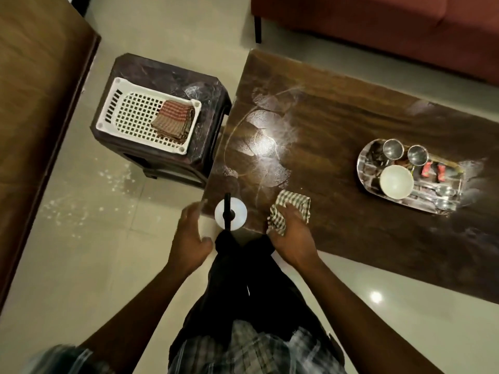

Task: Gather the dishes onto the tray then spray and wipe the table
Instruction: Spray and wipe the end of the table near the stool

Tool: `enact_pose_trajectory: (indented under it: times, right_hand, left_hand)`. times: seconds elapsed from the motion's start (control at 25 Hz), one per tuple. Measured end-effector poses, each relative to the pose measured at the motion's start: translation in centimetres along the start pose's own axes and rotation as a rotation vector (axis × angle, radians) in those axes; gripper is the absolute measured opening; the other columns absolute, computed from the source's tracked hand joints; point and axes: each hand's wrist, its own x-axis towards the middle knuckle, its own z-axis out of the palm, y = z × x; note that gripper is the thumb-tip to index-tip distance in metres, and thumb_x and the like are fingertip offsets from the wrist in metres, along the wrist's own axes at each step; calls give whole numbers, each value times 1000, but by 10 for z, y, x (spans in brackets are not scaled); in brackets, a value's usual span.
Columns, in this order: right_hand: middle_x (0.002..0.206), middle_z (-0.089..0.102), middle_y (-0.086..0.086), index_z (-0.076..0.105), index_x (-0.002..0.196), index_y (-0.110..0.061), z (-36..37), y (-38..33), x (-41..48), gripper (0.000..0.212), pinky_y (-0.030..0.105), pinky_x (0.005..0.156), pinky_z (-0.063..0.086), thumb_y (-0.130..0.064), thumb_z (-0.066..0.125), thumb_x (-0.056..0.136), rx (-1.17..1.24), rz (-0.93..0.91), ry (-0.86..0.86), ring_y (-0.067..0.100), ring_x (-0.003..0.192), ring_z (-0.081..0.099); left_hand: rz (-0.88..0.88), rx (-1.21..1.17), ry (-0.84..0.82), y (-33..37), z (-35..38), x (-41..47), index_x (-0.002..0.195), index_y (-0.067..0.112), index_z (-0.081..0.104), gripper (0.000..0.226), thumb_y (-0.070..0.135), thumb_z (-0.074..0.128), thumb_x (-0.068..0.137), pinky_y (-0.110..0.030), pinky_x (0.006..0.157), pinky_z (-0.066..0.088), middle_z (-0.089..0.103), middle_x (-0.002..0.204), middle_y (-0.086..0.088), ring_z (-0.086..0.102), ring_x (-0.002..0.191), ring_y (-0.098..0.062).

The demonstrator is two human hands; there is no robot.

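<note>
The dark wooden table point(351, 125) has wet spray patches point(263, 147) shining on its left part. My right hand point(291, 238) presses a checked cloth point(290, 209) onto the table near its front left corner. A white spray bottle point(231, 213) with a black nozzle stands at that corner. My left hand point(190, 238) hovers just left of the bottle, fingers apart, holding nothing, a little blurred. A steel tray point(372, 182) at the table's right holds two steel cups point(393, 149), a white bowl point(397, 182), spoons point(442, 194) and small red items.
A dark stool point(167, 76) stands left of the table, carrying a white perforated basket point(129, 117) with a folded red-brown cloth point(172, 120). Droplets speckle the tiled floor point(89, 206). A red sofa point(378, 25) runs behind the table; wooden furniture point(35, 90) lies at left.
</note>
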Motion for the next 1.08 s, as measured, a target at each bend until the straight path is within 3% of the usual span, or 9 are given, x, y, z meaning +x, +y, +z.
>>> enact_pose_trajectory:
  times: [0.16,0.36,0.48,0.6,0.68,0.76,0.92,1.0,1.08]
  right_hand:
    - [181,9,4,27,170,-28,30,33,43,90,43,134,22,-22,74,93,-190,-4,-42,28,167,8]
    - [182,-1,-2,6,172,-37,54,78,77,86,51,135,14,-48,55,103,-413,-32,31,27,168,-5]
    - [181,-5,-4,1,172,-38,69,100,79,83,50,135,16,-50,48,105,-443,-101,93,25,168,-7]
    - [181,-4,-6,-3,171,-42,81,111,75,78,45,135,13,-50,41,107,-433,-133,166,22,168,-7]
    - [181,3,-6,1,171,-42,86,116,77,73,46,134,19,-49,36,108,-433,-135,200,21,168,-1]
    - [180,13,-6,11,172,-39,87,120,80,72,49,129,34,-43,41,106,-452,-136,245,23,167,10]
    - [172,35,-3,41,164,-31,90,123,86,81,51,113,53,-29,70,89,-454,-149,329,23,160,28]
    - [168,40,-1,49,159,-28,91,125,94,86,45,119,45,-26,81,80,-499,-183,359,23,159,26]
    - [163,48,-1,54,155,-26,83,129,108,72,35,125,23,-29,67,84,-512,-246,421,16,166,11]
  left_hand:
    - [198,-9,-163,-22,34,31,165,47,20,114,28,91,78,-37,122,39,25,176,13,32,160,-14]
    - [175,-194,-71,-15,62,54,158,35,37,93,52,88,81,-40,114,53,50,156,16,55,141,-7]
    - [304,-262,22,-10,68,67,154,19,43,78,36,83,89,-28,114,48,51,153,11,55,140,-11]
    - [411,-262,24,2,70,78,147,9,53,56,18,72,96,-11,107,42,53,145,27,58,133,-2]
    - [412,-341,36,7,71,89,146,20,54,50,16,67,99,-14,106,46,60,137,30,63,128,-8]
    - [403,-430,29,16,69,101,138,29,60,39,16,63,101,-24,106,52,69,129,19,66,127,-12]
    - [370,-476,-56,51,60,131,114,15,70,21,31,64,101,-47,95,61,75,100,-2,77,103,-27]
    - [278,-547,-173,79,56,151,107,19,69,15,32,67,101,-42,81,64,74,87,-6,80,80,-26]
    - [284,-518,-238,108,59,172,103,14,67,4,17,66,105,-33,67,61,70,75,-10,74,61,-22]
